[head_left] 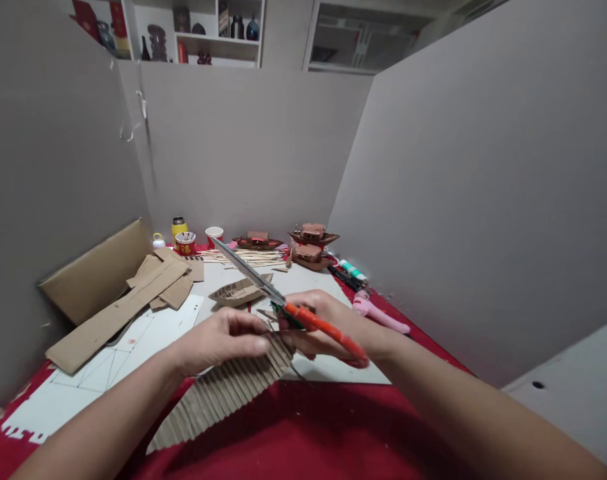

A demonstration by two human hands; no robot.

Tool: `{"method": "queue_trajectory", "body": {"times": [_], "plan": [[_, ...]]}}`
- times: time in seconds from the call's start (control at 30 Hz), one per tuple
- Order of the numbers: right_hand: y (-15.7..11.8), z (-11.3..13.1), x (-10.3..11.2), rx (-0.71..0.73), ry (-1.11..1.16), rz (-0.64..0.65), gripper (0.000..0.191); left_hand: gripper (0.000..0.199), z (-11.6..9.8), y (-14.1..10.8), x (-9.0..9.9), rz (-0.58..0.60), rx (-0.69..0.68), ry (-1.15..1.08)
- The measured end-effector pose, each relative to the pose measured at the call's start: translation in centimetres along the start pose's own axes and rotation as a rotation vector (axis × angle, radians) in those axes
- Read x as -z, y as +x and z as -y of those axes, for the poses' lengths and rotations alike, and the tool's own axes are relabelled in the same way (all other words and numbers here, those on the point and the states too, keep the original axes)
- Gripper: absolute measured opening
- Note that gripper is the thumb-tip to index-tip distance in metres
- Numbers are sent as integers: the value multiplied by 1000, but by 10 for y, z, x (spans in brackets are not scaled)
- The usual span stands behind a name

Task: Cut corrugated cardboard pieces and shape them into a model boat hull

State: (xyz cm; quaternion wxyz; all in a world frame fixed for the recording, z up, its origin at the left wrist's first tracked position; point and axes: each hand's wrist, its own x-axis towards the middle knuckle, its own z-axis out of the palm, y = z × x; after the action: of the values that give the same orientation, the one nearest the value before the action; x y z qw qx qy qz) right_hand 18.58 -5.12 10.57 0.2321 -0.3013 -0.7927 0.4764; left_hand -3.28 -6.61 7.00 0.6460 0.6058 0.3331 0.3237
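Note:
A piece of ridged corrugated cardboard [228, 393] slants from my hands down toward the table's near edge. My left hand [228, 340] is closed on its upper edge, thumb on top. My right hand [318, 320] holds a pair of scissors [250, 273] with orange handles, the blades pointing up and left, away from the cardboard. The fingertips of that hand are at the cardboard's upper right end; whether they pinch it I cannot tell. Just beyond the hands lies a small cardboard boat [238, 291] with markings on its side.
Flat cardboard pieces [128, 307] are piled at left on a marked white sheet [113, 360]. Thin wooden sticks [248, 257], brown model boats [310, 253], paper cups [185, 245] and a yellow bottle [179, 227] stand behind. A pink glue gun [378, 313] lies at right. Grey panels [248, 147] enclose the table.

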Motion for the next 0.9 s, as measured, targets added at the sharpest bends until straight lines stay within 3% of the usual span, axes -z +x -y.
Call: {"method": "queue_trajectory", "body": {"times": [0.1,0.2,0.27,0.33,0.4,0.57,0.9], "plan": [[8,-9,-6,38,18,-138,17,18,1,-3,-9,-64,-46,-39],[7,-25,-6,90,110,-378,32,19,1,-1,-4,-324,-167,-178],[0,-37,-8,76,151,-440,43,20,-1,0,2,-462,-252,-274],[-9,-49,-12,23,91,-409,48,22,-3,0,4,-541,-327,-332],[-17,-56,-19,70,2,-337,50,22,-5,-2,2,-581,-384,-349],[-19,-53,-39,90,-211,-183,45,22,-5,-4,-6,-616,-446,-327],[-14,-62,-53,142,-232,-205,37,23,2,0,-9,-646,-447,-286]]}}
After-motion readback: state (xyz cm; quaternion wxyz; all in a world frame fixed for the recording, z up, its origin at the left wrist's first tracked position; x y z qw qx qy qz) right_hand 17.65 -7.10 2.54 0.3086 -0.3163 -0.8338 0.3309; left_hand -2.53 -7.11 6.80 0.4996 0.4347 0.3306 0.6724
